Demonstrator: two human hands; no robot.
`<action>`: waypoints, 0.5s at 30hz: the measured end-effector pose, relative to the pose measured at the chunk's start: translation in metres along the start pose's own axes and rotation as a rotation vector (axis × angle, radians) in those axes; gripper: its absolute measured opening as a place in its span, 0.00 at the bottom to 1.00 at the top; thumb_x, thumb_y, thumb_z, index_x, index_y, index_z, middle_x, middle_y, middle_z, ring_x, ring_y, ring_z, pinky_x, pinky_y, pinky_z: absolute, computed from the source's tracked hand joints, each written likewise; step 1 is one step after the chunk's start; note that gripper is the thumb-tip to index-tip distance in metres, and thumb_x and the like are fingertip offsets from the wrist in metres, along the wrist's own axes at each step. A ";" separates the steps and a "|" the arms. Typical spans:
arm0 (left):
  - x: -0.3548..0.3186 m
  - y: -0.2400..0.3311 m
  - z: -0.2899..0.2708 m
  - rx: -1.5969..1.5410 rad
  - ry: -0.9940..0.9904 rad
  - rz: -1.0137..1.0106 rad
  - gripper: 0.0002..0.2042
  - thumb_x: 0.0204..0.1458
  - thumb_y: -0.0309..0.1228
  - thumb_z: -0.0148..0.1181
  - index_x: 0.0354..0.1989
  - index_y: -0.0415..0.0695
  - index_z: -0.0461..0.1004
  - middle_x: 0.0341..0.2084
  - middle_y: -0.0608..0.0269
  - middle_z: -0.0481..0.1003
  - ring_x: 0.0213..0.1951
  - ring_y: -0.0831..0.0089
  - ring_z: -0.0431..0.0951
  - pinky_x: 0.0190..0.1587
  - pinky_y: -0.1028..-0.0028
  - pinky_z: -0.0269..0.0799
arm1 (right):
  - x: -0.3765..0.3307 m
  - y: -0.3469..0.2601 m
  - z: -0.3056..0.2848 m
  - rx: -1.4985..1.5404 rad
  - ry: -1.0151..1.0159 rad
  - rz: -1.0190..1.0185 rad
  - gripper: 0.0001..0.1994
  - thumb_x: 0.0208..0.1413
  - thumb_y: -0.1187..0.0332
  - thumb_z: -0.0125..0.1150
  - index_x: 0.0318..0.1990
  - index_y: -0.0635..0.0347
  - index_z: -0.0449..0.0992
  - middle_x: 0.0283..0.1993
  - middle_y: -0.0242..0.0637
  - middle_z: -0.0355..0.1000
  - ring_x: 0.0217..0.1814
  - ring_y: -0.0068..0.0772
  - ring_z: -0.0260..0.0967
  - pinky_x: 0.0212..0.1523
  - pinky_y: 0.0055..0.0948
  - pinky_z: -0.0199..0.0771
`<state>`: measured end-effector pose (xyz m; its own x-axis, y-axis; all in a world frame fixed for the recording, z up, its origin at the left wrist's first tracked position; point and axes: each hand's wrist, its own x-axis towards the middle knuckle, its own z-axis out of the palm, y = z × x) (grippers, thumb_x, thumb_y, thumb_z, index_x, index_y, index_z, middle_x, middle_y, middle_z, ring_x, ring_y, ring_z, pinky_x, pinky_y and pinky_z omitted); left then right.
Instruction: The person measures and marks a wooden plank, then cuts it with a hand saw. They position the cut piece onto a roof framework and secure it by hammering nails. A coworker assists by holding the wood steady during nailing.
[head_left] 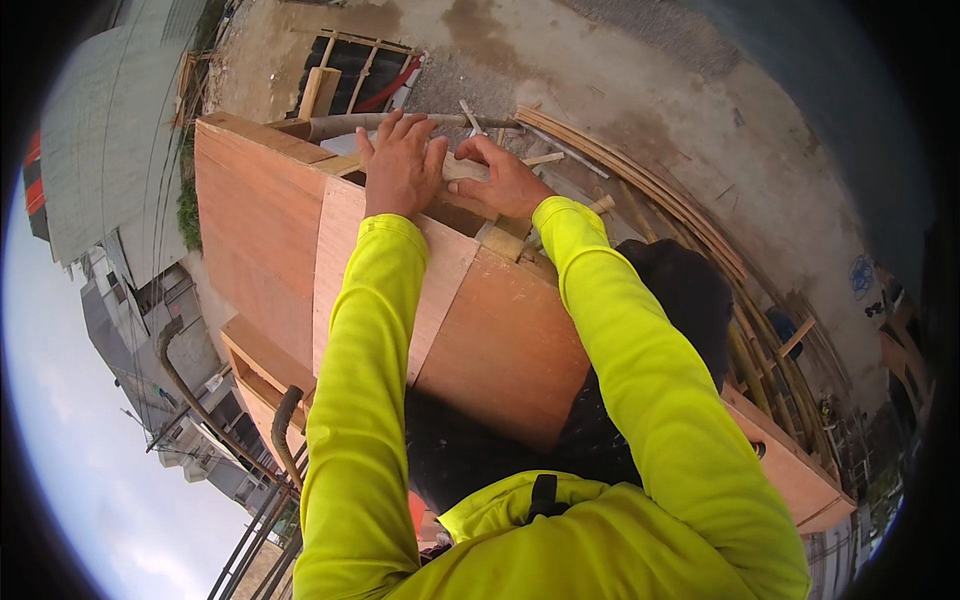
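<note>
My left hand (400, 165) lies flat, fingers spread, on the top end of a pale plywood strip (345, 270) that stands against a reddish-brown plywood form (255, 230). Right beside it, my right hand (505, 182) is closed around a light wooden handle or small piece of wood (462, 170) held between the two hands at the form's top edge. Both arms wear bright yellow sleeves. What the held piece ends in is hidden by my left hand.
A grey pipe (350, 123) runs behind the form's top. A bundle of thin curved wood strips (660, 195) lies on the concrete ground (620, 70) to the right. Bent steel bars (185, 385) rise at lower left. Buildings and sky fill the left rim.
</note>
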<state>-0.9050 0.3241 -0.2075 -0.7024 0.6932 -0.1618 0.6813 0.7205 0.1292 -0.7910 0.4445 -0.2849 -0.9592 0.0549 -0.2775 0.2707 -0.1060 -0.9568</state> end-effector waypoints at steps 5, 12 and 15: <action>0.004 0.004 -0.006 0.142 -0.070 0.098 0.17 0.64 0.40 0.49 0.57 0.51 0.77 0.59 0.65 0.76 0.71 0.59 0.62 0.70 0.29 0.34 | -0.001 0.002 0.005 0.191 0.051 0.050 0.29 0.53 0.59 0.71 0.59 0.61 0.67 0.57 0.48 0.73 0.62 0.44 0.71 0.63 0.36 0.67; 0.014 0.007 -0.003 0.292 -0.556 0.172 0.16 0.67 0.44 0.44 0.51 0.58 0.79 0.49 0.62 0.81 0.54 0.58 0.79 0.68 0.34 0.50 | -0.002 0.000 0.014 0.059 -0.079 0.093 0.36 0.54 0.57 0.65 0.68 0.63 0.63 0.64 0.57 0.70 0.68 0.52 0.68 0.67 0.39 0.66; 0.014 0.007 -0.001 0.345 -0.563 0.174 0.19 0.67 0.48 0.41 0.48 0.58 0.80 0.43 0.60 0.83 0.47 0.56 0.83 0.62 0.41 0.62 | -0.006 -0.003 0.017 0.024 -0.062 0.143 0.36 0.55 0.54 0.63 0.68 0.64 0.63 0.65 0.59 0.69 0.69 0.54 0.66 0.68 0.40 0.65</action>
<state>-0.9102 0.3393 -0.2083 -0.4260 0.6154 -0.6632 0.8670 0.4871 -0.1048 -0.7876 0.4272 -0.2788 -0.9144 -0.0236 -0.4041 0.4036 -0.1318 -0.9054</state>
